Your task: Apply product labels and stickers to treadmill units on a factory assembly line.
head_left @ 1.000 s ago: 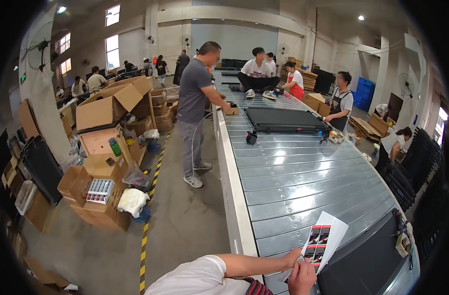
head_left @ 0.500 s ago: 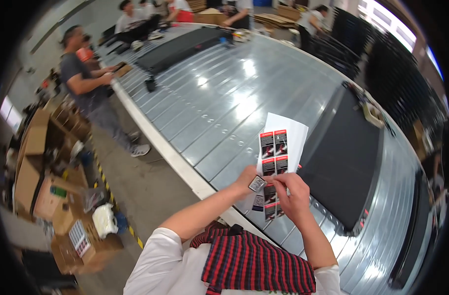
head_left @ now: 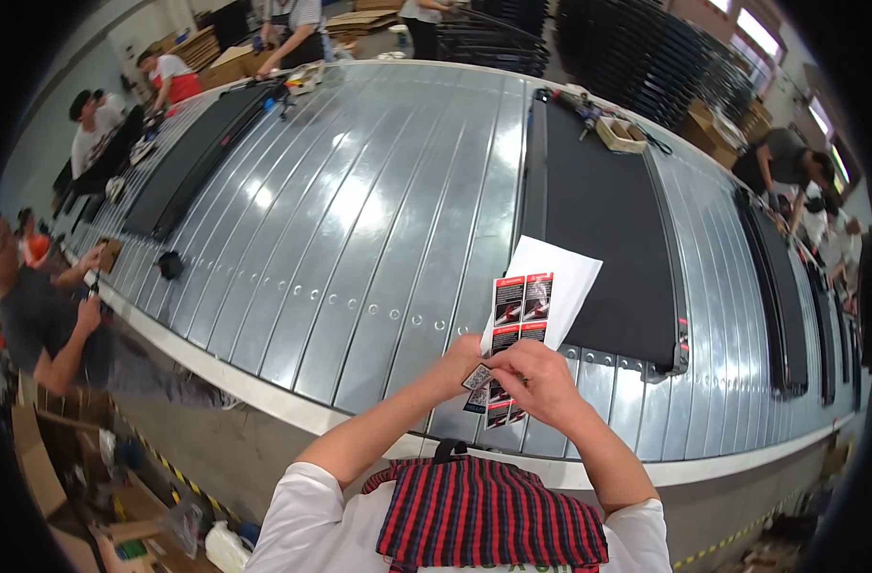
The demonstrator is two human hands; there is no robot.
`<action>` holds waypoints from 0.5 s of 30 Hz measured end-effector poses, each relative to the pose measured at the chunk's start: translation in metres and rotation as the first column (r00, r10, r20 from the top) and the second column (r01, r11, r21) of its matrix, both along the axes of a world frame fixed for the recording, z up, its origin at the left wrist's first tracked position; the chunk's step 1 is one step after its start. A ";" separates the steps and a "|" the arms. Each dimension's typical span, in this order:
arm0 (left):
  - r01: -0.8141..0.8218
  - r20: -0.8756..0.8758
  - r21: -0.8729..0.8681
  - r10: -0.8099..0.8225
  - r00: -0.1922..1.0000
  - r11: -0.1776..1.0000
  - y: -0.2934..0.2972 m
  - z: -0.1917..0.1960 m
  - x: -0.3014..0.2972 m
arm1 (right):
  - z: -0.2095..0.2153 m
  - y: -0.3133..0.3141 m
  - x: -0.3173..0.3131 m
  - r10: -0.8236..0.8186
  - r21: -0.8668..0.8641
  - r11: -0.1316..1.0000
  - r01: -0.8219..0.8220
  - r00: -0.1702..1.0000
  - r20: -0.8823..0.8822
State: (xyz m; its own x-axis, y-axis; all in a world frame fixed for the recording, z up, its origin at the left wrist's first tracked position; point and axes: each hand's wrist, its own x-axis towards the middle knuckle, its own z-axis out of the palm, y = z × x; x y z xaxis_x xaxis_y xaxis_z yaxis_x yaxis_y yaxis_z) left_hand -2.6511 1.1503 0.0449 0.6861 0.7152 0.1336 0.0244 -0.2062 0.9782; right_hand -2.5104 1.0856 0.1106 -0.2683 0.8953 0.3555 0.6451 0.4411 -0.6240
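My left hand (head_left: 458, 367) is closed on a sheet of warning stickers (head_left: 523, 300) with red headings and dark pictures. White paper (head_left: 562, 277) lies behind the sheet and sticks out past its far right side. A small square label (head_left: 476, 376) with a black-and-white code is at my left thumb. My right hand (head_left: 539, 384) is closed in a pinch, its fingertips at that label's right edge, over the sticker sheet. A dark blue strip with another code (head_left: 477, 406) shows beneath the label. My left fingers are mostly hidden behind the sheet.
Under my hands is a large ribbed metal table (head_left: 293, 258). A black folded panel (head_left: 608, 239) lies right of the papers; another (head_left: 207, 158) is far left. A box (head_left: 622, 134) and tools sit at the far edge. A co-worker (head_left: 49, 315) stands left; others work around.
My view has swung to the right, bringing more panels and workers there into sight. My right fingertips have moved from the sticker sheet to the small code label's edge.
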 end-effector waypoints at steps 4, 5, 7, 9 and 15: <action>0.128 -0.002 -0.262 -0.133 0.991 0.956 0.018 -0.011 -0.002 | -0.013 0.006 -0.010 -0.068 0.061 0.996 0.062 0.991 0.119; 0.070 -0.031 -0.359 -0.087 0.996 0.931 0.023 -0.021 0.001 | -0.017 0.006 -0.012 -0.079 0.098 0.993 0.067 0.989 0.122; -0.150 -0.241 -0.444 0.044 0.970 0.884 0.033 -0.069 0.003 | -0.020 0.002 -0.017 -0.120 0.081 0.990 0.113 0.988 0.092; -0.125 -0.316 -0.433 -0.021 0.949 0.892 0.048 -0.091 -0.011 | -0.018 0.000 -0.011 -0.188 0.038 0.981 0.189 0.981 -0.046; 0.421 -0.723 -0.008 -0.296 0.624 0.907 0.083 -0.068 -0.038 | -0.029 0.032 0.074 -0.642 -0.554 0.735 0.392 0.665 -0.381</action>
